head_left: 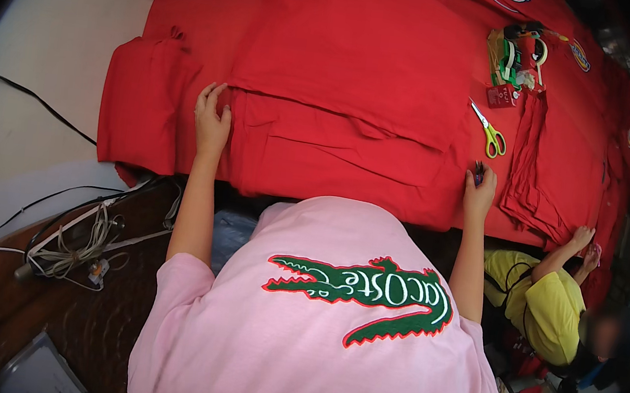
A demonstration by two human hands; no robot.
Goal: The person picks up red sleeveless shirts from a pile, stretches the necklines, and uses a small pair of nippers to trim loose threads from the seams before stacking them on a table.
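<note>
A folded red garment [350, 150] lies flat before me on a thick spread of red cloth. At its left edge is my left hand [213, 118], open, with the fingers bent and the thumb apart; the fingertips touch the cloth near a fold's corner. My right hand [479, 194] rests at the garment's right side, closed around small dark thread snips [479, 170] whose tips point away from me. Most of the snips is hidden in the fingers. Just beyond them lie yellow-handled scissors [493, 142], blades pointing away to the left.
A box of tape rolls and tools [515, 58] stands far right, with a small red box [502, 96] beside it. Folded red pieces lie left [140, 105] and right [555, 176]. A co-worker in yellow [548, 313] handles cloth at the right. Tangled cables [76, 244] lie lower left.
</note>
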